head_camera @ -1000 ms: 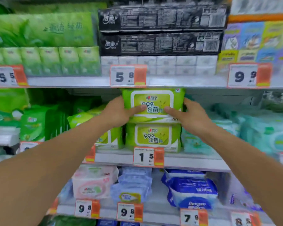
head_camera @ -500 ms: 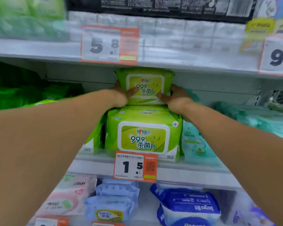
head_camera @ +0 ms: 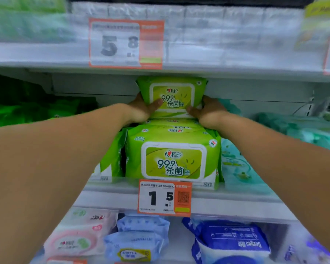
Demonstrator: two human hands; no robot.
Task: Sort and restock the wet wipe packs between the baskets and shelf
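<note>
Two white metal shelf boards (head_camera: 46, 54) frame the bay — up top, a soft green plastic wet wipe pack (head_camera: 172, 96) sits on a matching stack (head_camera: 172, 159), left hand (head_camera: 141, 109) and right hand (head_camera: 208, 113) fingers grasping its ends; squashy, slick film — hold low.

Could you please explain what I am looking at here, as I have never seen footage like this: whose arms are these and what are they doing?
There is no machine: a person wears a camera on the head, looking forward and down at a shop shelf. The left hand and right hand grip the sides of a soft green wet wipe pack with a white-framed lid, on top of an identical green pack on the grey middle shelf above an orange price tag. Pink and blue packs lie on the shelf below.
</note>
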